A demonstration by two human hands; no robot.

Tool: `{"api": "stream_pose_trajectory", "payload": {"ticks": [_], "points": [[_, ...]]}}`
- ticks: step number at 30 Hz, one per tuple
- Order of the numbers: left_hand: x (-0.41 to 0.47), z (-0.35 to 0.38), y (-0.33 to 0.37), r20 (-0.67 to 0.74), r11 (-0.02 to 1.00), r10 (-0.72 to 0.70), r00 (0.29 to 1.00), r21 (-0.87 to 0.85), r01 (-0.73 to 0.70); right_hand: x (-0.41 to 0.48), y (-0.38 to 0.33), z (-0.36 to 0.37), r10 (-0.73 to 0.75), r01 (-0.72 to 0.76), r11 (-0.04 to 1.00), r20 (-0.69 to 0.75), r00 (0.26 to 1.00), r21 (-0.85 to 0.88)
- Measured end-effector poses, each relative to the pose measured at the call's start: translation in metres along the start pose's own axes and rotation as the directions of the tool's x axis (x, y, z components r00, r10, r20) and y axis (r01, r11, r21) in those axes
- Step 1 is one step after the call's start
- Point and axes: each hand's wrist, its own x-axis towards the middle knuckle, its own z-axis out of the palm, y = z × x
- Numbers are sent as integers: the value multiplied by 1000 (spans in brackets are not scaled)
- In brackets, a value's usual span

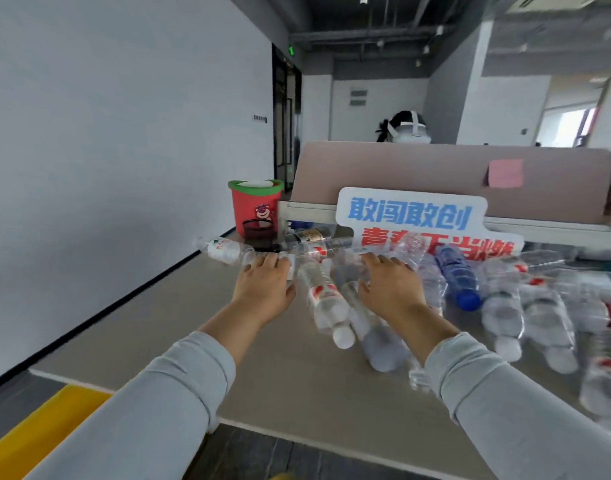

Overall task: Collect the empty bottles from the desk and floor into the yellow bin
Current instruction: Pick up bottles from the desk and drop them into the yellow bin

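Several empty clear plastic bottles (pixel 326 299) lie on their sides across the beige desk (pixel 158 323), with a blue bottle (pixel 458 275) among them and a bigger heap (pixel 539 306) at the right. My left hand (pixel 262 289) lies palm down, its fingertips on the bottles by a white-labelled bottle (pixel 224 251) at the far left. My right hand (pixel 390 289) is also palm down, fingers spread over the middle bottles. Neither hand is closed around a bottle. A corner of the yellow bin (pixel 37 431) shows on the floor at the lower left, beside the desk's edge.
A red bucket with a green rim (pixel 255 202) and a black mesh cup (pixel 259 233) stand at the desk's far left corner. A lettered sign (pixel 411 216) leans on the pink partition (pixel 435 168). A person's head (pixel 406 128) shows behind it. A white wall runs along the left.
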Motion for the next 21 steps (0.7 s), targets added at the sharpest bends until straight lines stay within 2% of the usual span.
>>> {"api": "stream_pose_trajectory", "payload": {"ticks": [4, 9, 12, 16, 19, 21], "points": [[10, 4, 51, 37, 994, 100, 994, -49, -98, -25, 49, -18, 93, -92, 994, 18, 995, -52], [11, 8, 93, 115, 969, 238, 964, -98, -227, -55, 76, -27, 182, -181, 983, 14, 983, -27], [8, 11, 108, 162, 956, 291, 943, -84, -281, -66, 79, -20, 290, -299, 953, 125, 949, 56], [4, 14, 113, 173, 956, 291, 941, -90, -280, -73, 67, -6, 421, -492, 845, 308, 853, 207], [1, 15, 109, 178, 960, 277, 944, -100, -262, -72, 62, -3, 480, -598, 720, 369, 796, 353], [-1, 14, 110, 190, 961, 273, 943, -104, -257, -71, 66, -3, 506, -634, 676, 389, 770, 376]]}}
